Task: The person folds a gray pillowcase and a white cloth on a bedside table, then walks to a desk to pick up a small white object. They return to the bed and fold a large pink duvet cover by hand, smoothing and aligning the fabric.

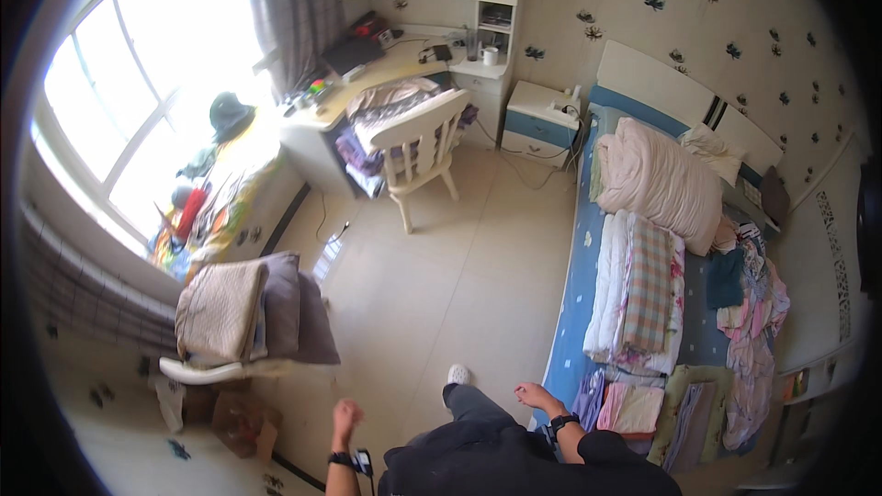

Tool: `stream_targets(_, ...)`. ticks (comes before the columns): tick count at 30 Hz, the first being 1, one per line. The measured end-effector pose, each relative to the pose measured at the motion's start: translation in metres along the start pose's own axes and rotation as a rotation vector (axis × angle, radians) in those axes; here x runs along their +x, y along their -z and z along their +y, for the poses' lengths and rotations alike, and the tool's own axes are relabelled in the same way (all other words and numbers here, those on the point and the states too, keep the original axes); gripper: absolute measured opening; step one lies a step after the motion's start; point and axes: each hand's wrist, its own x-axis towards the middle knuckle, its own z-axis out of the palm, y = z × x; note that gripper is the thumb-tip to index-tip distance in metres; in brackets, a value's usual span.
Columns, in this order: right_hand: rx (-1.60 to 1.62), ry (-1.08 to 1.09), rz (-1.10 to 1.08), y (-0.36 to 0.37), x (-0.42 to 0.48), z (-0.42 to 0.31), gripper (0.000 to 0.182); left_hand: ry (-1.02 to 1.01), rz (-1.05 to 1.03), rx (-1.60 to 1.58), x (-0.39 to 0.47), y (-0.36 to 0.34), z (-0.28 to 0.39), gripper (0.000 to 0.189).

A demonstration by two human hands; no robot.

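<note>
My left hand hangs over the floor with its fingers loosely curled and nothing seen in it. The nearest things to it are a cardboard box and a chair bearing folded grey and beige textiles. My right hand is beside the foot of the bed, empty, its fingers slightly bent and apart. Close to that hand lie folded purple cloth and folded pink and cream cloth. Farther up the bed rest folded quilts, with a plaid one on top.
A white wooden chair heaped with clothes stands at the desk. Cables trail over the tiled floor near the nightstand. A thick pale quilt and loose clothes lie on the bed. The window ledge holds a dark hat.
</note>
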Motion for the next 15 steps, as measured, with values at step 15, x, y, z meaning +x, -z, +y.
stream_targets(15, -0.078, 0.062, 0.297, 0.293, 0.25, -0.154, 0.022, 0.826, -0.349, 0.292, 0.287, -0.147, 0.078, 0.025)
